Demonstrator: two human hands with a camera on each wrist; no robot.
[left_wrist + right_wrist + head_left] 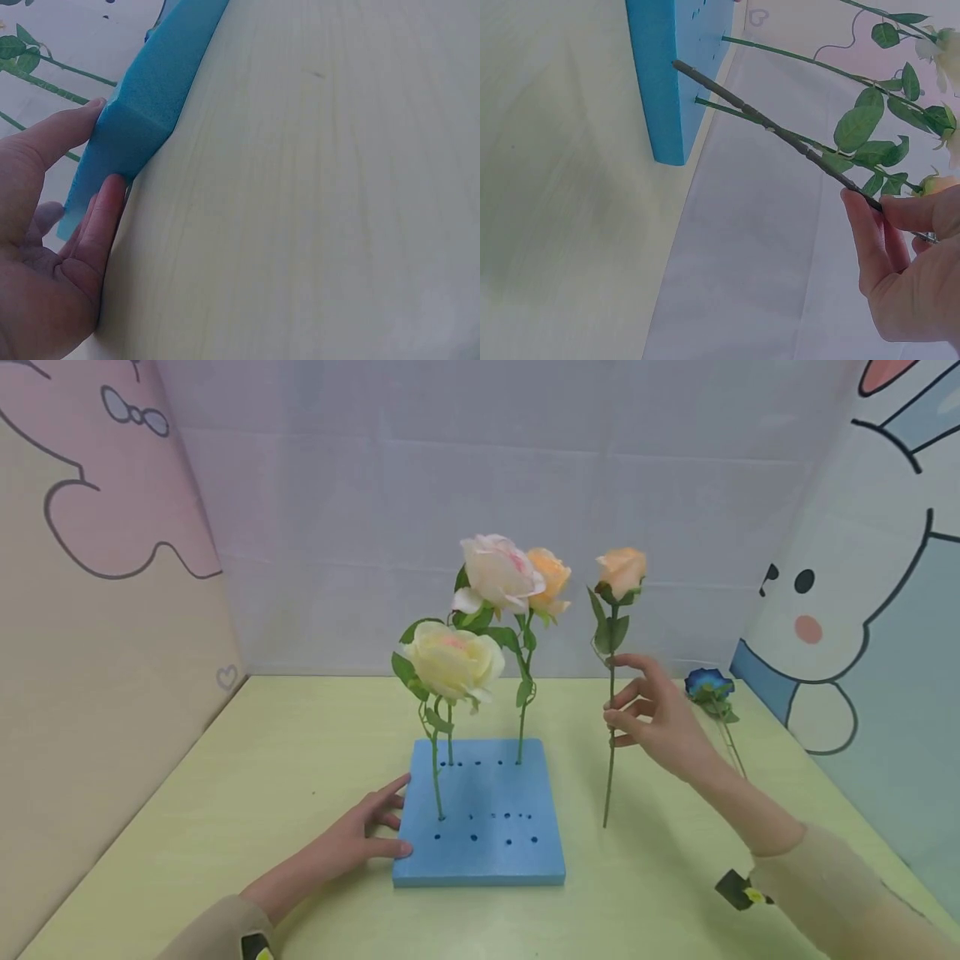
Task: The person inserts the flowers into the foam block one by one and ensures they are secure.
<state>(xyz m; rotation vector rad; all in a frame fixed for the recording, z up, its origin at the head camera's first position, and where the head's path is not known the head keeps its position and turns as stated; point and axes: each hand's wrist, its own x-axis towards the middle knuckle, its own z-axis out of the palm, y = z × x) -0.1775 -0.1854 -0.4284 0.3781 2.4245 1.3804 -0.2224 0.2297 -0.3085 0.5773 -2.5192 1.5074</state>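
Observation:
Between the fingers and thumb of my right hand (660, 718) is the stem of a peach rose (622, 572), held upright to the right of a blue perforated board (480, 864). The stem's lower end (694, 71) hangs free, overlapping the board in the right wrist view. My left hand (360, 831) rests along the board's left edge, thumb at the top edge and fingers spread against the side. Three artificial flowers stand in the board's holes: a pale yellow one (450, 660) at the left, a pinkish white one (495, 572) behind it, an orange rose (551, 578) at the back right.
A blue rose (708, 683) lies on the pale yellow table (322, 743) at the far right, beyond my right forearm. Several more holes dot the board in rows. A plain cloth wall (322, 527) rises behind, with cartoon-printed walls on both sides.

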